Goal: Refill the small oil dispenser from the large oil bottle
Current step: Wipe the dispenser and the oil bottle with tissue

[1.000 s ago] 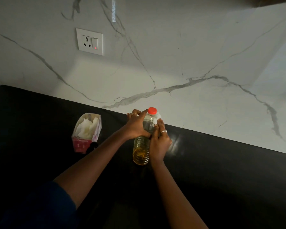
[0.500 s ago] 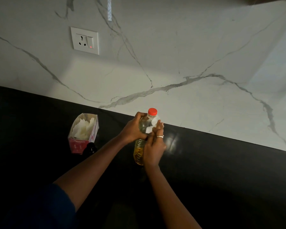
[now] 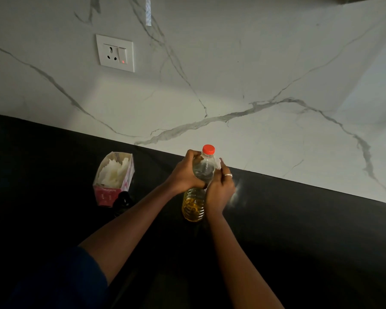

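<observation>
Two hands (image 3: 183,177) (image 3: 220,190), one oil bottle (image 3: 193,206)

The large oil bottle (image 3: 196,197) stands upright on the black counter (image 3: 299,219). It is clear plastic with a ribbed lower body, and its red cap (image 3: 208,149) is on at the 12 o'clock end. Yellow oil fills only the lower part. The left hand (image 3: 185,175) grips its upper body from 9 o'clock. The right hand (image 3: 220,188) lies against it from 3 o'clock, fingertips at a white scrap (image 3: 218,164) on the shoulder. The small oil dispenser (image 3: 121,200) sits apart at the bottle's 9 o'clock, dark and hard to make out.
</observation>
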`<move>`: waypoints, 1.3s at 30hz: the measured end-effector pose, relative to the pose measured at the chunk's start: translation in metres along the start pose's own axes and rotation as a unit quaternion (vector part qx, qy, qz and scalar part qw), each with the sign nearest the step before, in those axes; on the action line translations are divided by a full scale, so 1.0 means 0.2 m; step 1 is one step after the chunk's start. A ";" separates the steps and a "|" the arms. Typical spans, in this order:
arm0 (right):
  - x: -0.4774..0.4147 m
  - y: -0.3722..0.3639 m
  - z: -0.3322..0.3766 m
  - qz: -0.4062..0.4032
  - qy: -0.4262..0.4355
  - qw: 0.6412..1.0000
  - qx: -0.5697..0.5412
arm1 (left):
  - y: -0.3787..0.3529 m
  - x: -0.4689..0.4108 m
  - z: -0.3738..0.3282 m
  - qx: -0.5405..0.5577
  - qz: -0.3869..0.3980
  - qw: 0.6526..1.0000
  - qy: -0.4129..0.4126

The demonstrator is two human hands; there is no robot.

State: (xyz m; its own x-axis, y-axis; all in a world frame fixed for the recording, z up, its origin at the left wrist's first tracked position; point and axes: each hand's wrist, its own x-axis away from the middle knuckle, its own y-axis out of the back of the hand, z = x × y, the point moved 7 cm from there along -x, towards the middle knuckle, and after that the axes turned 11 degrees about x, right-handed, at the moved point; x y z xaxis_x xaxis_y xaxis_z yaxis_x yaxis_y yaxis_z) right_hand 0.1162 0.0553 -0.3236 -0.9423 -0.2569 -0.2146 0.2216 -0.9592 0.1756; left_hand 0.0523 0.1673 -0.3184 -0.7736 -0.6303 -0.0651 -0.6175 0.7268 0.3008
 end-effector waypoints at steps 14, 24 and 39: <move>-0.05 -0.02 0.01 0.014 0.024 0.999 0.022 | 0.01 -0.01 0.01 0.020 0.014 1.000 0.015; 0.07 0.00 -0.02 -0.010 0.052 0.997 0.055 | 0.03 -0.02 0.01 0.022 0.014 1.000 0.015; 0.01 0.02 -0.22 0.055 -0.219 0.941 -0.252 | 0.02 -0.01 0.02 0.018 0.040 0.999 0.006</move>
State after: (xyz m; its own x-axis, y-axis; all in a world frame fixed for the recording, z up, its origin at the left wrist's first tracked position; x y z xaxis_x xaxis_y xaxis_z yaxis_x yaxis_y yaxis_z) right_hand 0.1266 0.0463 -0.3660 -0.8954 -0.3903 0.2143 0.3105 -0.8923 -0.3278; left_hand 0.0503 0.1729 -0.3198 -0.8187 -0.5733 -0.0312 -0.5592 0.7839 0.2700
